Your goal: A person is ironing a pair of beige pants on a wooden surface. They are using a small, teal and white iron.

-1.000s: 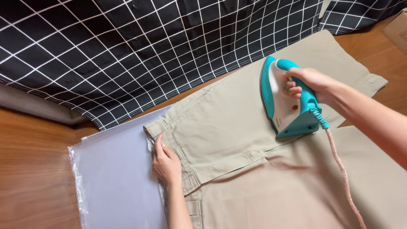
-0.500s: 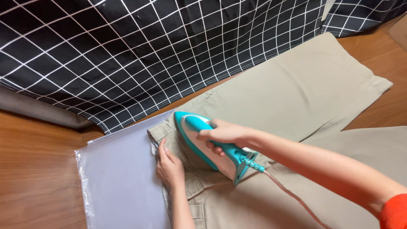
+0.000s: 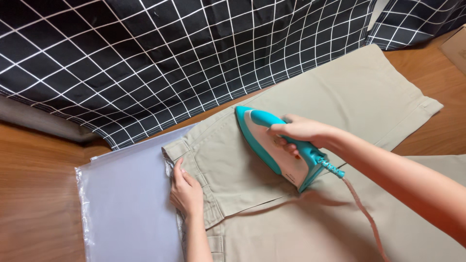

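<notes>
— Head view: right hand (image 3: 300,132) wraps the handle of the teal iron (image 3: 276,145), which sits on the khaki trousers (image 3: 340,97) near the waistband.
— And the left hand (image 3: 186,192)?
— Flat, fingers together, pressing the waistband edge beside the clear plastic sheet (image 3: 126,204).
— Progress?
— I'd say the leg beyond the iron looks smooth; the fabric under the right forearm is creased and seemingly not yet done.

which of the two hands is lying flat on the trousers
The left hand, pressed flat on the waistband of the khaki trousers; the right hand is wrapped around the teal iron handle.
</notes>
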